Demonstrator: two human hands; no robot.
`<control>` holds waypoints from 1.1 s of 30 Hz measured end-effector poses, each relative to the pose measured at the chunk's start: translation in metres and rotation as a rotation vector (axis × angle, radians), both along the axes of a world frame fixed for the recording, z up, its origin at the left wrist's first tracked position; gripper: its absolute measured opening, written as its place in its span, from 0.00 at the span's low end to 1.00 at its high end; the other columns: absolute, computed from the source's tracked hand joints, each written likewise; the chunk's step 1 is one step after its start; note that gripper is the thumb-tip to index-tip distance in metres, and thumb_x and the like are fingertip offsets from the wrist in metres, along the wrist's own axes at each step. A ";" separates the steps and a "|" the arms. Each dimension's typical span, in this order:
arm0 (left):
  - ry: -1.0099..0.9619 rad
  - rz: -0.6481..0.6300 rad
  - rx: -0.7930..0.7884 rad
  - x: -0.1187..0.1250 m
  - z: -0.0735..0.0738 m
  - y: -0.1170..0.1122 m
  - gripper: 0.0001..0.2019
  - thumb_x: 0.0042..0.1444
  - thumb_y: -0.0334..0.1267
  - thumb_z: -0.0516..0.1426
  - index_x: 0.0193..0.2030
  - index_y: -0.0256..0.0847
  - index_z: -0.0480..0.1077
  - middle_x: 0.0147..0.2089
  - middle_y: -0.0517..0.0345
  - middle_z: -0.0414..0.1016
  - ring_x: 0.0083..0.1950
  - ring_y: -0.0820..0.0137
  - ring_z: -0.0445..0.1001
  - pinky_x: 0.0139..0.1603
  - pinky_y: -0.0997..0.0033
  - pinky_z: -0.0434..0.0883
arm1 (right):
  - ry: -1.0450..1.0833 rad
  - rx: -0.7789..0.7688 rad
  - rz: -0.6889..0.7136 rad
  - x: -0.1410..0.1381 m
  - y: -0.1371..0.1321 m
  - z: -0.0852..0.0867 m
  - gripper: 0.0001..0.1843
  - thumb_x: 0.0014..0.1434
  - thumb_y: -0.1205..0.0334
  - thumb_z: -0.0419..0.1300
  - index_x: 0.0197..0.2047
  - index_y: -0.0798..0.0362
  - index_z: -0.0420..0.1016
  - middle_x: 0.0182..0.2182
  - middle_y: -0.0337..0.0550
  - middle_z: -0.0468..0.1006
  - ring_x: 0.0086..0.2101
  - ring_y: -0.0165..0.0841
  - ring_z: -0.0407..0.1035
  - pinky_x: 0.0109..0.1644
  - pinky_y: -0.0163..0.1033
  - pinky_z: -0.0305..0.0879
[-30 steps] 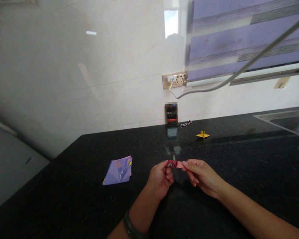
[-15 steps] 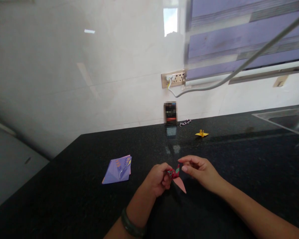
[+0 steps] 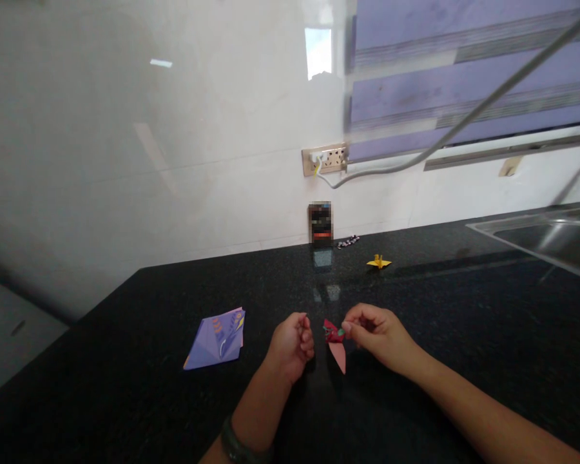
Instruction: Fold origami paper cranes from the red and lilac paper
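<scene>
Two hands worked over the black worktop [image 3: 125, 386]. Right hand [image 3: 374, 332] pinched a small folded red paper figure [image 3: 336, 341] by its top edge, thumb and forefinger closed on it; a pink flap hung down from it, just above the worktop. Left hand [image 3: 292, 341] sat just beside the figure, apart from it, fingers loosely curled with nothing in the grip. Judged: figure very light, thin, easily creased or crushed; best taken at a firm folded edge with fingertips only. Purple folded paper [image 3: 217, 338] lay to the left, well apart. Yellow paper crane [image 3: 378, 261] stood farther back, near the wall.
</scene>
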State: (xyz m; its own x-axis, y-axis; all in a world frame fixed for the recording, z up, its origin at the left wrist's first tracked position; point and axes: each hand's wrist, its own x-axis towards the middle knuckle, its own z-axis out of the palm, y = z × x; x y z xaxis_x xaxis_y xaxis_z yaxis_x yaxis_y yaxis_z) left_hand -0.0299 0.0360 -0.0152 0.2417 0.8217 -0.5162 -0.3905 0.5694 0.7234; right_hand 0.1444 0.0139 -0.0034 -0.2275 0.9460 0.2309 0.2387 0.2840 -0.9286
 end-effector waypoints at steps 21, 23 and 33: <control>-0.030 0.083 0.085 -0.002 0.008 -0.006 0.08 0.47 0.39 0.51 0.22 0.38 0.58 0.13 0.68 0.54 0.13 0.82 0.51 0.16 0.79 0.48 | -0.724 -0.149 -0.733 0.133 0.109 0.009 0.10 0.52 0.60 0.57 0.32 0.59 0.73 0.30 0.47 0.74 0.32 0.35 0.68 0.33 0.37 0.62; -0.030 0.085 0.092 -0.002 0.009 -0.006 0.08 0.47 0.39 0.51 0.22 0.38 0.58 0.13 0.68 0.54 0.13 0.82 0.51 0.16 0.79 0.48 | -0.778 -0.220 -0.701 0.134 0.112 0.002 0.12 0.58 0.61 0.52 0.45 0.55 0.66 0.43 0.44 0.69 0.39 0.33 0.67 0.40 0.42 0.65; -0.032 0.103 0.109 -0.002 0.011 -0.005 0.08 0.46 0.38 0.51 0.22 0.38 0.58 0.13 0.68 0.54 0.13 0.81 0.51 0.16 0.79 0.48 | -0.907 -0.382 -0.623 0.134 0.126 -0.009 0.14 0.57 0.62 0.53 0.47 0.55 0.65 0.45 0.45 0.67 0.41 0.35 0.66 0.41 0.43 0.65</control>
State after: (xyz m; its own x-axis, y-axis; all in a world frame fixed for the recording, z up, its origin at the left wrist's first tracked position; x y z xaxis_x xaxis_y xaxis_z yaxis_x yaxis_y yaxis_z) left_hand -0.0320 0.0306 -0.0044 0.1683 0.8935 -0.4164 -0.4661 0.4443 0.7651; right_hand 0.2784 0.1396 -0.0128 0.3659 0.9250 -0.1025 0.8590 -0.3780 -0.3452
